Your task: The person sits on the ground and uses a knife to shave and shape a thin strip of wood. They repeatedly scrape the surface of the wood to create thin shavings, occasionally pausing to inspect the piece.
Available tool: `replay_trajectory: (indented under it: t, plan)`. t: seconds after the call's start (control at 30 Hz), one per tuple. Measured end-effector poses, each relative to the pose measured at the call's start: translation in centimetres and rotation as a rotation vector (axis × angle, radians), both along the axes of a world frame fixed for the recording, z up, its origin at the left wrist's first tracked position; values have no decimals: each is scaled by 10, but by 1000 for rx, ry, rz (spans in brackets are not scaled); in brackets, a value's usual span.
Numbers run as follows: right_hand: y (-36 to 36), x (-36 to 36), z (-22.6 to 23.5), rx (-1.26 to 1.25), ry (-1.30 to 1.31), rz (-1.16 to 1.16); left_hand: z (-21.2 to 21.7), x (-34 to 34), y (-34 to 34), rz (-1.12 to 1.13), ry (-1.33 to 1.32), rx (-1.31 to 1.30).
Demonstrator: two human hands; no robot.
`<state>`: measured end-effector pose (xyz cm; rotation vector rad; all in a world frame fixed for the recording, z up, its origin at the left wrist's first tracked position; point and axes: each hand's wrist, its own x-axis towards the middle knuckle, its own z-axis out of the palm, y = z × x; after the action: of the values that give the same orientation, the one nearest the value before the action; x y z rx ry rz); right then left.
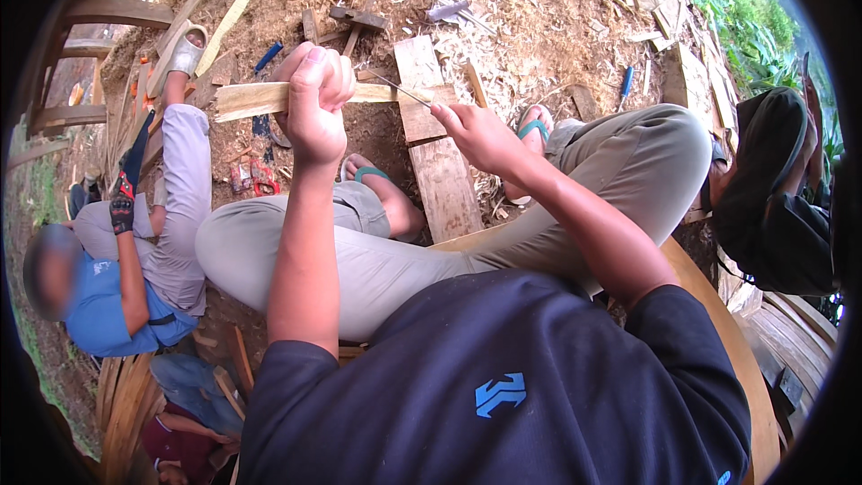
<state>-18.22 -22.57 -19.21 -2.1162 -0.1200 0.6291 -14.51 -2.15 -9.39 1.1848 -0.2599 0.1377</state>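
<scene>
My left hand [314,94] is closed in a fist around a narrow, pale wooden strip [382,92]. The strip runs crosswise in front of my knees, and its left end sticks out past the fist. In my right hand [485,136] is a thin-bladed knife [401,88]; the handle is hidden by the fingers. Its blade slants up and left across the strip, near the strip's right end. Whether the edge touches the wood I cannot tell. Beneath the strip, between my feet, lies a wide wooden plank [446,189].
Wood shavings and offcuts litter the dirt ground. A blue-handled tool [626,81] lies at the right, a blue object [268,57] at the left. A co-worker in a blue shirt [112,301] sits at left, another in dark clothing [777,207] at right. Curved timbers [117,11] stand far left.
</scene>
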Motion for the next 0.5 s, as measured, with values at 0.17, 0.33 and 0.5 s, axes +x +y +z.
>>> replay_trajectory:
  t: [0.17, 0.33, 0.5]
  plan:
    - [0, -3, -9, 2, -94, -12, 15, 1, -11, 186, -59, 11]
    - [1, -7, 3, -73, -63, 30, 27, -3, 8, 144, -220, -125]
    - [3, -12, 40, -127, 23, 33, 23, -13, 7, 126, -183, -48]
